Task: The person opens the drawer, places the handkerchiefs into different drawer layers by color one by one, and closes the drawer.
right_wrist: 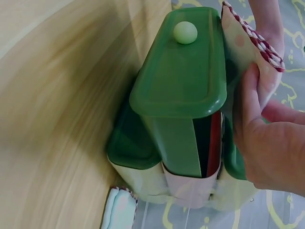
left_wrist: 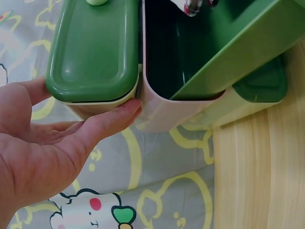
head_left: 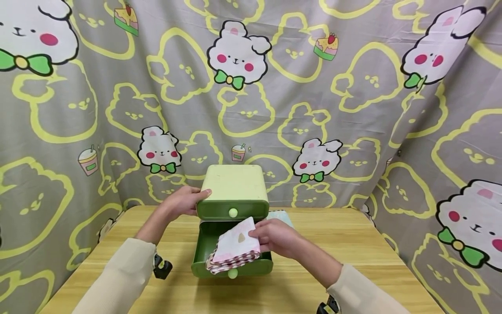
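Note:
A small drawer unit (head_left: 235, 181) with a pale yellow-green top and dark green drawer fronts stands on the table. Its middle drawer (head_left: 199, 267) is pulled out, while the top drawer (left_wrist: 93, 52) is closed. My left hand (head_left: 183, 201) grips the unit's upper left side, thumb on top and fingers along the side. Between the thumb and fingers of my right hand (head_left: 276, 235) is a folded cloth (head_left: 231, 244), white and pink with a red-and-white checked edge. The cloth is tilted over the open drawer, hiding part of its inside.
Behind the unit's right side, a light blue folded cloth (head_left: 281, 216) lies on the wooden table (head_left: 325, 244). A grey curtain (head_left: 251, 117) with cartoon rabbits hangs behind and along both sides.

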Available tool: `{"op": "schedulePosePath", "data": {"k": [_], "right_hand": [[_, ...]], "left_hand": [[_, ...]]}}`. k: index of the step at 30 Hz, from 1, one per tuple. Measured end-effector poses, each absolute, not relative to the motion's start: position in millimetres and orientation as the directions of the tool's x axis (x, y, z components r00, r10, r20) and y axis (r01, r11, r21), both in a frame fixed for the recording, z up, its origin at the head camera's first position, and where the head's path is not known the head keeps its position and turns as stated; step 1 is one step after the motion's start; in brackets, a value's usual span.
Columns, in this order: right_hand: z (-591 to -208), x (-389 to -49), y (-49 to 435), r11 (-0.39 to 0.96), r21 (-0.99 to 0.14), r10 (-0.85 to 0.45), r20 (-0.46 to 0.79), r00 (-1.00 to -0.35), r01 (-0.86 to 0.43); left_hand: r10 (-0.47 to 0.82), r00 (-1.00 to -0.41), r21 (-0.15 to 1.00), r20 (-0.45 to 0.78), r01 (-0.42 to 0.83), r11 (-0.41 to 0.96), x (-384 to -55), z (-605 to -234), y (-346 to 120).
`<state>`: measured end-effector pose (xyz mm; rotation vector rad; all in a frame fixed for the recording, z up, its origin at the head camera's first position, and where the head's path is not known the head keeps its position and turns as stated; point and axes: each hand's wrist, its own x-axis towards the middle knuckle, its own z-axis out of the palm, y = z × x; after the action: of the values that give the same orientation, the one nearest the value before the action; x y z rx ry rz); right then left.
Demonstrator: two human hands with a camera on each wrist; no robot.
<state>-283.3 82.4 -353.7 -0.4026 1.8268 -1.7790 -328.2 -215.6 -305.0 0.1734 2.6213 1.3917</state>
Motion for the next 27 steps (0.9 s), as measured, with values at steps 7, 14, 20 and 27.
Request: {"op": "schedulePosePath", "data": {"k": [7,14,20,27], "right_hand": [[-352.0,-281.7,90.4,0.133,-0.971,-0.614,-0.239,-0.752,0.200],[-356.9,-283.9,91.2,0.092,-0.973,-0.618,-0.222,-0.754,0.211],[-370.8,-290.7,85.7,0.058,-0.978,-0.554,-0.197,-0.809,0.199],[-380.7,-298.1,75.7,0.006,-0.981,-0.492,-0.172,-0.854,0.195]], "left_hand": [[0.179,-0.980,0.826,-0.090,0.027,0.563,-328.2,-305.1,-215.5],[0.183,-0.978,0.830,-0.096,0.023,0.558,-328.8,-305.5,-215.8],[0.190,-0.977,0.828,-0.098,0.026,0.560,-328.2,-306.3,-216.2],[0.191,-0.977,0.831,-0.098,0.025,0.556,-328.2,-304.9,-215.5]]}}
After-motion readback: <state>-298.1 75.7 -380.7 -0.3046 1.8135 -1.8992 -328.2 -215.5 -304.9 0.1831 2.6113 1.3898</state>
